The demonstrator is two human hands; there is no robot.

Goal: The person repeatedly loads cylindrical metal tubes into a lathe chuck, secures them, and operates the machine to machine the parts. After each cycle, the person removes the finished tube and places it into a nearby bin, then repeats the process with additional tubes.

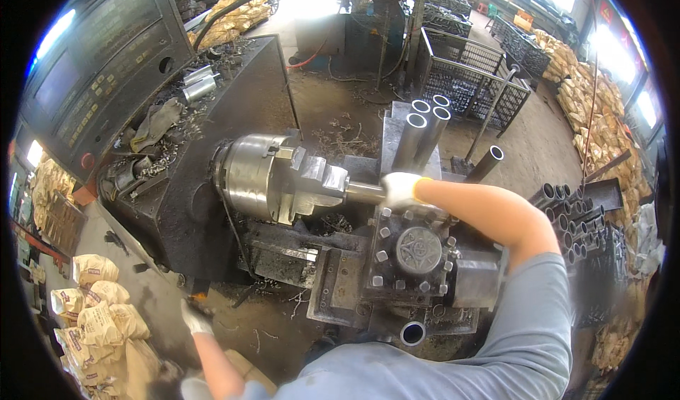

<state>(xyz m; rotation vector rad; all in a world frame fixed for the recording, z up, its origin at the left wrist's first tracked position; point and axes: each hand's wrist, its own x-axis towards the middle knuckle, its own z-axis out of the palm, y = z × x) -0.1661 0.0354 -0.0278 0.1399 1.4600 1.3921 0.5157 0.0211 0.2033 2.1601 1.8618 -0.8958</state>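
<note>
My right hand (pixel 401 189), in a white glove with a yellow cuff, is closed around a steel tube (pixel 364 192) whose left end sits at the jaws of a lathe chuck (pixel 254 177). Just below that hand is the lathe's square tool post (pixel 406 256) with its several bolts. My left hand (pixel 194 316), also gloved, hangs low at the left beside the machine; its fingers are blurred, and whether they hold anything is unclear. Several upright steel tubes (pixel 412 139) stand behind the tool post. One more tube (pixel 413 334) shows its open end near my body.
At the left rises the control panel (pixel 101 76). Metal chips and a rag (pixel 157 124) lie on the lathe housing. Stacked tubes (pixel 574 219) are at the right, a wire-mesh cage (pixel 467 76) behind, and paper sacks (pixel 101 325) at the lower left.
</note>
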